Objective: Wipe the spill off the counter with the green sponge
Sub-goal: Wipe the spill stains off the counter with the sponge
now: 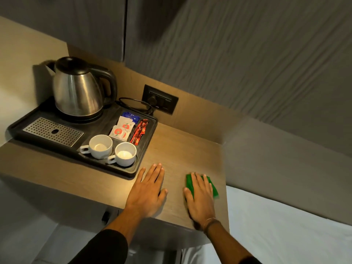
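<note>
The right hand (200, 195) presses flat on the sponge (209, 184) near the counter's (177, 149) right edge. The left hand (147, 189) lies flat and empty beside the tray (141, 159), near the front edge.

The bench (177, 149) looks like matt wood-grain laminate. At ten o'clock, the kettle (78, 92) shows brushed, shiny metal with a black plastic lid; its tray (146, 149) is matt black plastic with a perforated metal grille (53, 131). The two cups (112, 149) look glossy white ceramic.

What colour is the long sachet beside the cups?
Red sachet with dark markings; head view.
</note>
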Demonstrator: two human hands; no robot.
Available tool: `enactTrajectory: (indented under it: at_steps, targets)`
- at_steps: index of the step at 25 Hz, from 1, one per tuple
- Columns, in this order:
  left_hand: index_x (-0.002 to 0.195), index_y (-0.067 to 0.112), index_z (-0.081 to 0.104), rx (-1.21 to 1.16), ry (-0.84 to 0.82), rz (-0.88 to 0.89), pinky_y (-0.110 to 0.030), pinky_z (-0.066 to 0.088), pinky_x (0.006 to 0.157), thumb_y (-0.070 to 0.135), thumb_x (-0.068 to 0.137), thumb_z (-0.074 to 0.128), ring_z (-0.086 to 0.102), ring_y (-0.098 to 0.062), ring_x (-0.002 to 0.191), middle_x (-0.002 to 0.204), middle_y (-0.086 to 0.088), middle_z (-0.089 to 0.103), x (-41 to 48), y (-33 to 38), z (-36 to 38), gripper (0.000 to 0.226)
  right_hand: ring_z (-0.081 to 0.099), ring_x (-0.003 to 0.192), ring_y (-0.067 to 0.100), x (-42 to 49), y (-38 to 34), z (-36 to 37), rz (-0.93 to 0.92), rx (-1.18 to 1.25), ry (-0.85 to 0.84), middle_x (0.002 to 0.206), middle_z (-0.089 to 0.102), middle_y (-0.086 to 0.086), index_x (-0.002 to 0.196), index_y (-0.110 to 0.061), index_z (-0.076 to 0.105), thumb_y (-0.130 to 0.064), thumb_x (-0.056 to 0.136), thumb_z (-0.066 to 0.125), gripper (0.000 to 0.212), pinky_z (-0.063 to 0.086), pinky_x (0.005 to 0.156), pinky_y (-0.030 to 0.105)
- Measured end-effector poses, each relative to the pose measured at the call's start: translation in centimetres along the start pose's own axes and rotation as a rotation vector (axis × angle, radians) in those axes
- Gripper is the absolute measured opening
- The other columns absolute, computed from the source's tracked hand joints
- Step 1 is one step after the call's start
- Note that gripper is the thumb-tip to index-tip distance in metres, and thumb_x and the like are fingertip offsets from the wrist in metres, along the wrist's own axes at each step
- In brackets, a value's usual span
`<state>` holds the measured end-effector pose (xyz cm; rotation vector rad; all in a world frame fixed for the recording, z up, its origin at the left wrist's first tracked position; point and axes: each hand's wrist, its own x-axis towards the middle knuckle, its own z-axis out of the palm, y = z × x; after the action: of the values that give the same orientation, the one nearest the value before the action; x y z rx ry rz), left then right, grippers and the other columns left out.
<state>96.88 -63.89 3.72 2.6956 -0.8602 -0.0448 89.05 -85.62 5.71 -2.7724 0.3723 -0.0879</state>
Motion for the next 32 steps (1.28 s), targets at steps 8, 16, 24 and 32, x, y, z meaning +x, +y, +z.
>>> enactTrajectory:
  at_steps: [8, 16, 24, 32]
  targets:
    - [0.163, 0.011, 0.001, 0.024, -0.117, -0.004, -0.055, 0.002, 0.129, 0.052, 0.109, 0.026, -0.007, -0.026, 0.159, 0.175, -0.01, -0.001, -0.8, 0.6, -1.5, 0.073, 0.021, 0.153, 0.018, -2.6, 0.2, -1.3, -0.064, 0.01, -0.134, 0.165, 0.032, -0.001, 0.157, -0.028, 0.028, -0.02, 0.096, 0.064, 0.071, 0.018, 0.126, 0.044]
    - [0.163, 0.005, 0.011, 0.127, 0.0, -0.12, -0.057, 0.015, 0.127, 0.048, 0.106, 0.043, 0.006, -0.031, 0.159, 0.173, -0.017, 0.011, -13.3, 2.4, -3.0, 0.078, 0.039, 0.145, 0.032, -9.7, -4.6, -1.6, -0.312, -0.292, 0.066, 0.156, 0.046, 0.01, 0.152, -0.019, 0.039, -0.008, 0.088, 0.076, 0.075, 0.031, 0.121, 0.052]
    - [0.161, 0.003, 0.019, 0.172, 0.082, -0.506, -0.057, 0.019, 0.127, 0.055, 0.097, 0.013, 0.011, -0.032, 0.158, 0.172, -0.016, 0.013, -37.5, 5.3, -4.2, 0.083, 0.042, 0.142, 0.04, -25.6, -13.4, 0.8, -0.746, -0.261, 0.133, 0.15, 0.052, 0.017, 0.149, -0.009, 0.044, 0.008, 0.082, 0.048, 0.07, 0.032, 0.118, 0.058]
    - [0.162, 0.008, -0.006, 0.189, 0.125, -0.972, -0.053, 0.001, 0.129, 0.062, 0.099, 0.002, -0.011, -0.028, 0.158, 0.172, -0.012, -0.012, -65.5, 7.7, -3.1, 0.083, 0.036, 0.146, 0.037, -45.7, -24.5, 6.5, -1.114, -0.133, -0.072, 0.154, 0.048, 0.013, 0.151, -0.011, 0.041, 0.01, 0.084, 0.062, 0.073, 0.025, 0.122, 0.055]
